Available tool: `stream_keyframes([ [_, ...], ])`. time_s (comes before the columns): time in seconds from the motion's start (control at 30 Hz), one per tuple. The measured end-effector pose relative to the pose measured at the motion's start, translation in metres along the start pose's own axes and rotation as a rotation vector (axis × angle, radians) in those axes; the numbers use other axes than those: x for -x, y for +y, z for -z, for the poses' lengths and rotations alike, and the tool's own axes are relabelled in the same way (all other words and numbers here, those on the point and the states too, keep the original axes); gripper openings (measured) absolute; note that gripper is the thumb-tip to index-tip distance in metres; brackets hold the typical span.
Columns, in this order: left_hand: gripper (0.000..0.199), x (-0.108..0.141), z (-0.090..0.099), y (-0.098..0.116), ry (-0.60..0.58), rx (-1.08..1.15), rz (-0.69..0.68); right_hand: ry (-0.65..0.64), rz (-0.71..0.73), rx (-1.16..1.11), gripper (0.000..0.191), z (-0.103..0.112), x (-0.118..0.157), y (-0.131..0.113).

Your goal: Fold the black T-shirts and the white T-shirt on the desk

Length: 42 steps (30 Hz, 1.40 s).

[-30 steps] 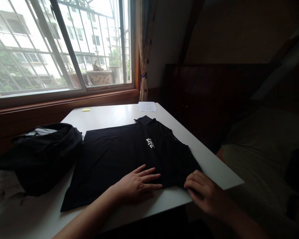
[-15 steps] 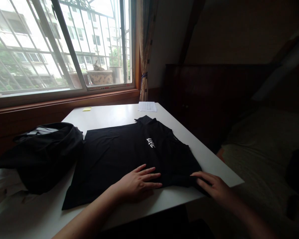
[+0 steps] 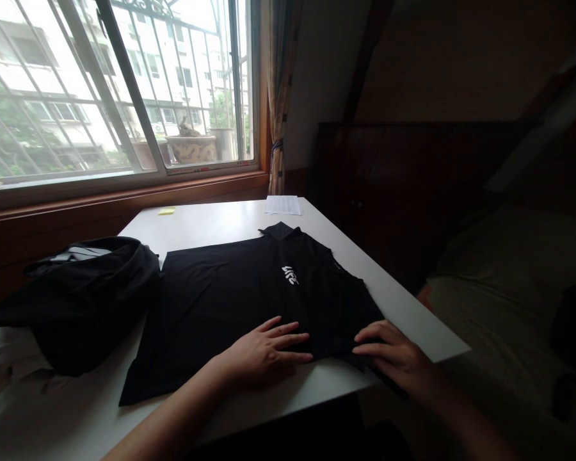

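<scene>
A black short-sleeved cloth T-shirt with white chest lettering is lying spread across a white, smooth-topped table, its hem pointing left and its neckline facing the table's right-hand edge; the bare left hand is resting palm down on the shirt's near side, its fingers spreading wide and gripping nothing; the bare right hand is bending its fingers over the near sleeve at the table's near right corner, and some dark cloth is hanging past the edge below it; whether finger and thumb are pinching that cloth cannot be told, since the thumb is hiding.

The step in hand is seemingly the straightening of this near sleeve, the left palm apparently serving as an anchor; the next move would be calling for a light, sure hold on the sleeve's edge and steady pressure from the left, lest the body of the shirt be dragging along.

A crumpled black fabric heap with a pale grey patch is sitting beside the hem; printed white paper sheets and a small yellow slip are lying near the far edge.
</scene>
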<state>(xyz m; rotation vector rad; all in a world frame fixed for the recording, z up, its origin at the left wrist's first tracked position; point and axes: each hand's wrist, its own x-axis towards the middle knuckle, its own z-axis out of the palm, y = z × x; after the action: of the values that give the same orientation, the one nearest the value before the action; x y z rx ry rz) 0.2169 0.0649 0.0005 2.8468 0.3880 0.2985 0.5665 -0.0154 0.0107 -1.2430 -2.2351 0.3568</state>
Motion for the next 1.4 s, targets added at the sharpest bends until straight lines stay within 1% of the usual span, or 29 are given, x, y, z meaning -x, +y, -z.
stream_keyframes([
  [0.07, 0.043, 0.0, 0.001, 0.0, 0.001, 0.014, 0.0, -0.043, -0.076, -0.067, 0.022, 0.003, 0.0, -0.002],
  [0.13, 0.043, 0.0, 0.001, 0.001, 0.001, 0.031, -0.001, -0.145, -0.138, -0.095, 0.02, 0.005, 0.001, -0.003],
  [0.2, 0.043, 0.0, 0.002, 0.001, 0.009, 0.045, 0.001, -0.245, -0.167, -0.085, 0.017, 0.005, 0.002, -0.005],
  [0.27, 0.041, 0.001, 0.003, 0.001, 0.019, 0.055, 0.003, -0.298, -0.179, -0.067, 0.016, 0.004, 0.001, -0.006],
  [0.4, 0.039, 0.005, 0.006, -0.002, 0.026, 0.062, -0.008, -0.325, -0.192, -0.044, 0.016, 0.006, -0.003, -0.01],
  [0.53, 0.035, 0.01, 0.006, -0.009, 0.052, 0.083, -0.027, -0.356, -0.186, 0.007, 0.01, 0.014, -0.011, -0.018],
  [0.57, 0.033, 0.011, 0.006, -0.011, 0.066, 0.089, -0.03, -0.358, -0.183, 0.026, 0.011, 0.015, -0.013, -0.021],
  [0.67, 0.028, 0.012, 0.003, -0.015, 0.101, 0.109, -0.04, -0.355, -0.161, 0.084, 0.025, 0.016, -0.022, -0.031],
  [0.7, 0.027, 0.012, 0.001, -0.016, 0.109, 0.117, -0.043, -0.343, -0.152, 0.098, 0.026, 0.015, -0.024, -0.035],
  [0.77, 0.026, 0.012, 0.0, -0.018, 0.118, 0.138, -0.046, -0.322, -0.129, 0.108, 0.022, 0.01, -0.029, -0.042],
  [0.83, 0.024, 0.011, -0.001, -0.018, 0.135, 0.163, -0.045, -0.323, -0.116, 0.105, 0.011, 0.003, -0.032, -0.046],
  [0.93, 0.02, 0.009, 0.001, -0.017, 0.178, 0.205, -0.043, -0.354, -0.137, 0.11, 0.007, -0.008, -0.031, -0.044],
  [1.0, 0.018, 0.008, 0.002, -0.016, 0.197, 0.227, -0.04, -0.362, -0.155, 0.112, 0.003, -0.013, -0.028, -0.04],
  [1.03, 0.018, 0.008, 0.003, -0.015, 0.2, 0.235, -0.038, -0.367, -0.16, 0.109, 0.004, -0.013, -0.027, -0.037],
  [1.13, 0.017, 0.006, 0.005, -0.013, 0.196, 0.245, -0.03, -0.385, -0.163, 0.093, 0.008, -0.012, -0.025, -0.035],
  [1.27, 0.017, 0.006, 0.006, -0.011, 0.182, 0.25, 0.003, -0.418, -0.18, 0.044, 0.014, -0.006, -0.027, -0.038],
  [1.4, 0.016, 0.007, 0.007, -0.009, 0.161, 0.244, 0.026, -0.459, -0.168, 0.004, 0.011, 0.0, -0.032, -0.039],
])
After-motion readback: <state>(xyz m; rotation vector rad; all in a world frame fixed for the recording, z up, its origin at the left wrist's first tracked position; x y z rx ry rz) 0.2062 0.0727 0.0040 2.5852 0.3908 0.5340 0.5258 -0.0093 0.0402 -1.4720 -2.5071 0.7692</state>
